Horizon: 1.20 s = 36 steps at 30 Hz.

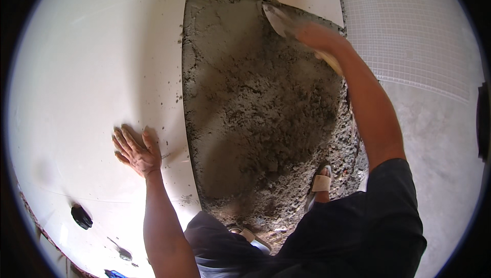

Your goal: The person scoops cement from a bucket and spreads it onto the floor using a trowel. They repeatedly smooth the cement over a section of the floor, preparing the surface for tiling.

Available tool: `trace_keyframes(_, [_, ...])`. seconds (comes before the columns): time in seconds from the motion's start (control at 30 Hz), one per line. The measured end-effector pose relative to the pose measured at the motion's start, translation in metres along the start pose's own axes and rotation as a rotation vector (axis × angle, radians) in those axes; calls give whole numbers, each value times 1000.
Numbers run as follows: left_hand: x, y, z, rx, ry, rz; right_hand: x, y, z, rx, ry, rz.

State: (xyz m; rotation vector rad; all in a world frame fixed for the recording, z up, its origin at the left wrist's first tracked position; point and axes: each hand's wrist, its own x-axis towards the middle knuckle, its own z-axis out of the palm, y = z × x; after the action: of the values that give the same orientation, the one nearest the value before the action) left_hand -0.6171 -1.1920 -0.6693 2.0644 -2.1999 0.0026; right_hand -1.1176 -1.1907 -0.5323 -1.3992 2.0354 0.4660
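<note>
My right hand (318,36) is closed round a trowel (276,20), blurred by motion, near the far right part of a bed of wet grey mortar (215,32). The trowel's metal blade lies against the mortar close to its far edge, and a yellowish piece, perhaps its handle, shows below my wrist. Flat on the pale floor tiles (102,73) to the left of the mortar rests my left hand (137,153), fingers spread, holding nothing. Toward the far and left edges the mortar looks smooth; in the middle and near my feet it is rough and crumbly.
My sandalled feet (321,183) are at the mortar's near edge. A wall with small square mesh-like tiling (409,32) stands at the right. A black object (81,216), a small dark tool (124,254) and a blue item (114,274) lie on the tiles at the lower left.
</note>
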Motion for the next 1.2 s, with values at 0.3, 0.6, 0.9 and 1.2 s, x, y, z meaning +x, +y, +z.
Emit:
trace_keyframes(0.3, [0,-1,1,18,11,-4,-14,13,15,7,173,270])
trace_keyframes(0.6, [0,-1,3,-12,26,7,-11,17,-28,102,61,211])
trace_keyframes(0.9, [-2,-1,1,3,6,-6,-10,19,-7,10,144,184])
trace_keyframes(1.2, [-2,-3,4,19,1,-4,-9,6,-9,-112,150,199])
